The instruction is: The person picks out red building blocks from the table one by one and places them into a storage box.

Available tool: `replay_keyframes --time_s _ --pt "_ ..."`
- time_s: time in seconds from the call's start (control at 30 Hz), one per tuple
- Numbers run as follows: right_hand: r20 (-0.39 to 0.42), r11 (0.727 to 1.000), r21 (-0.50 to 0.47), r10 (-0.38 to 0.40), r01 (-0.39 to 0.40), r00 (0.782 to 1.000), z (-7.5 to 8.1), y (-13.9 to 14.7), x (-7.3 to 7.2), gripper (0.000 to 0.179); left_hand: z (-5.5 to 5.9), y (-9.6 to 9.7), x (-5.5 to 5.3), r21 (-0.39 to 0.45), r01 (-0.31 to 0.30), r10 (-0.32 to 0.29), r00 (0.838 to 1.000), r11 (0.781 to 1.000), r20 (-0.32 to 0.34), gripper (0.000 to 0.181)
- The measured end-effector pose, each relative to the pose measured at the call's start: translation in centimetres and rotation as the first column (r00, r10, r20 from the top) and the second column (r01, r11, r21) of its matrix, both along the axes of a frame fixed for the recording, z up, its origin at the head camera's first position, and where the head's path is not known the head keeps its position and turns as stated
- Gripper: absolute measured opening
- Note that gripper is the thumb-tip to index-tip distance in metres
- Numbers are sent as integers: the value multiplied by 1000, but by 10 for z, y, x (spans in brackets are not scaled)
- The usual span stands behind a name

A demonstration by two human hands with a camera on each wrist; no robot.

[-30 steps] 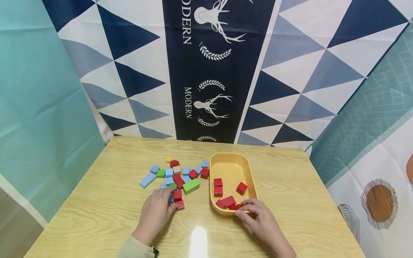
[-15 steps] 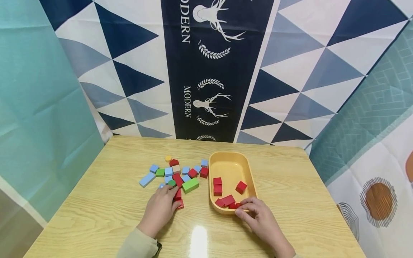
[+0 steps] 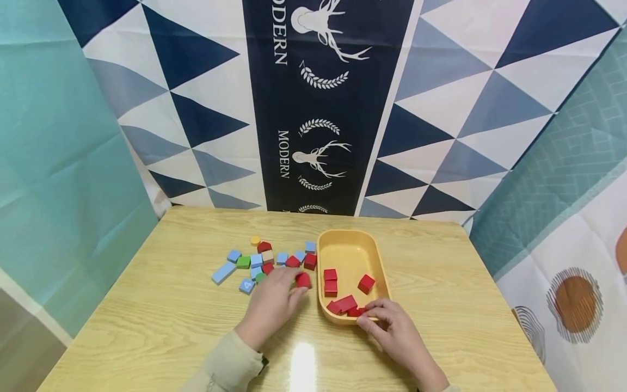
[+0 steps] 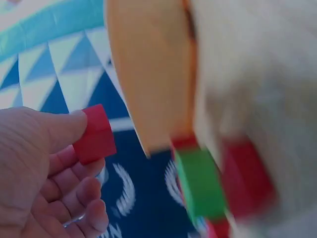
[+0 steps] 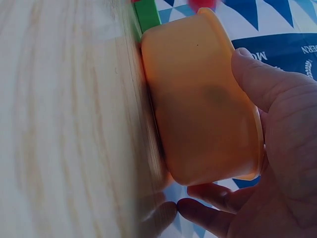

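Observation:
My left hand (image 3: 273,299) pinches a red block (image 4: 95,136) between thumb and fingers; in the head view it is just left of the yellow plastic tray (image 3: 349,235). My right hand (image 3: 394,329) holds the tray's near right corner. From the right wrist view, the thumb lies at the tray's rim (image 5: 218,29) and the other fingers are around the corner below. Several red blocks (image 3: 346,303) lie inside the tray, mostly toward its near end and left side.
Left of the tray, a loose cluster holds a long blue block (image 3: 223,273), a green block (image 3: 243,262), a yellow disc (image 3: 256,240), a tan block (image 3: 267,256) and more red and blue ones. A patterned cloth (image 3: 313,109) hangs behind the wooden table (image 3: 161,321).
My left hand has picked up a red block from the cluster's near side and carried it right, toward the tray. My right hand stays at the tray's corner.

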State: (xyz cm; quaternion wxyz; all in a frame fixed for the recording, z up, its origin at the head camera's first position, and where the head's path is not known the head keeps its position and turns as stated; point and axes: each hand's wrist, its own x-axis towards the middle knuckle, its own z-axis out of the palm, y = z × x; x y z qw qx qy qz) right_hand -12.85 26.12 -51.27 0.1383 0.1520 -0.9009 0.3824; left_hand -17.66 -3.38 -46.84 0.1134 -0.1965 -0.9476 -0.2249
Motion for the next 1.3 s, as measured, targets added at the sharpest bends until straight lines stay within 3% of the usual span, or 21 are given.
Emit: replay_keyframes --time_s 0.17,0.3,0.4,0.57,0.73,0.87,1.07,1.3 --pt "-1 1000 -3 23 -23 1000 0 2 1 15 9 43 -9 -63 131 -132 991 989 -14 44" --pt "-18 1000 -3 25 -25 1000 1 4 1 14 6 67 -16 -109 170 -172 985 979 -13 42" --pt "-23 1000 -4 22 -22 999 0 2 0 14 3 71 -18 -115 187 -191 981 976 -26 39" --pt "21 1000 -16 18 -18 1000 0 0 1 13 -4 48 -12 -70 165 -168 985 984 -33 32" --pt "45 1000 -19 3 -2 999 -1 0 1 14 -10 -3 5 -48 37 -39 998 998 -40 34" --pt "59 1000 -16 -17 18 998 1 4 -1 13 -18 -38 16 -90 -36 37 999 995 12 37" --pt "42 999 -37 5 -4 999 1 4 -1 14 -32 -57 27 -159 15 0 995 987 99 33" --pt "31 999 -42 14 -13 999 0 0 -1 14 -39 -54 28 -202 32 -19 998 979 66 35"
